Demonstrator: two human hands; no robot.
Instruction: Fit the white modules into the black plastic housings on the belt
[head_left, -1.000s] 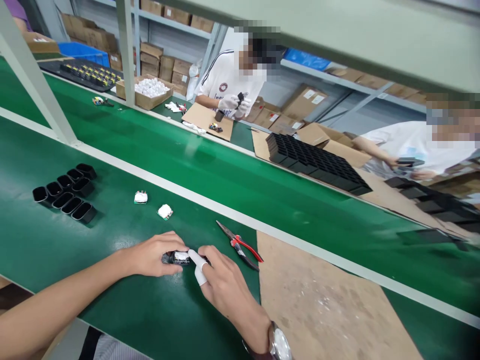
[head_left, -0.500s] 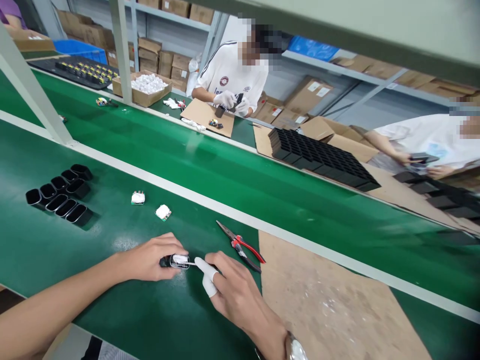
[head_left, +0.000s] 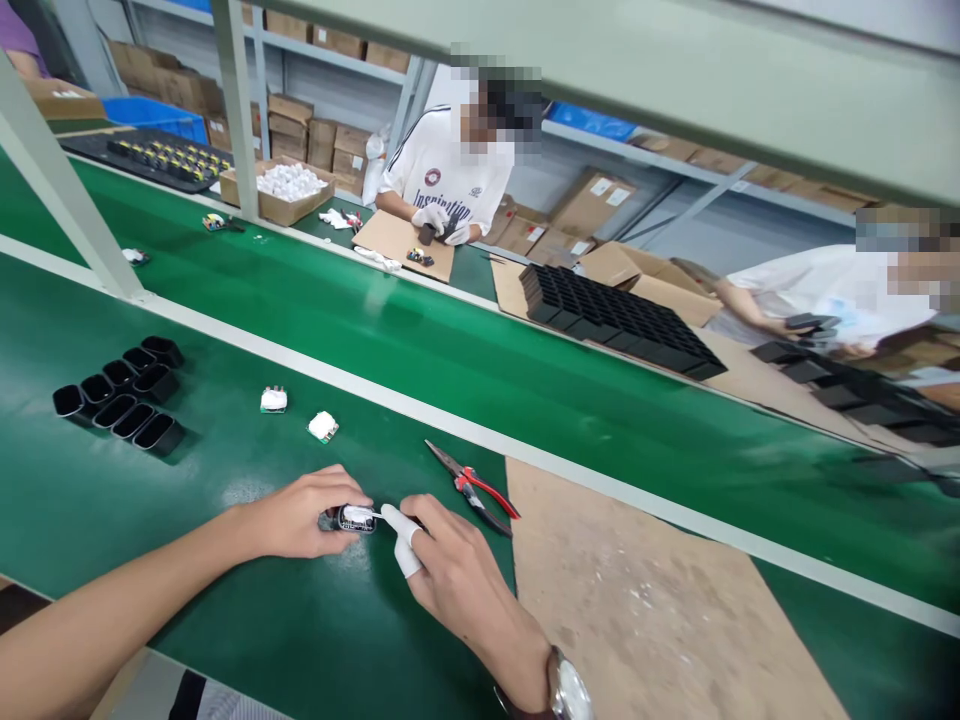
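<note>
My left hand [head_left: 311, 515] is closed around a small black plastic case [head_left: 328, 520], its open end facing right. Inside that end sit a circuit board edge and a white pad [head_left: 356, 514]. My right hand [head_left: 457, 570] wears white finger cots on two fingertips. Those fingertips pinch a thin pale strip [head_left: 378, 515] that reaches to the case's opening; its kind is hard to make out. Beyond my hands lie two small circuit boards with white tops, one board [head_left: 274, 400] farther left and another board [head_left: 323, 427] nearer.
Needle-nose pliers [head_left: 469, 487] with red and black handles lie beside a cardboard sheet [head_left: 600, 600]. Several empty black cases [head_left: 156, 432] stand at left. Past a white rail [head_left: 337, 374] runs the green belt [head_left: 420, 340]; two co-workers handle black cases across it.
The view has shifted slightly. My right hand and the strip have moved a little left, closer to the case. A white-topped part shows more fully by the left post.
</note>
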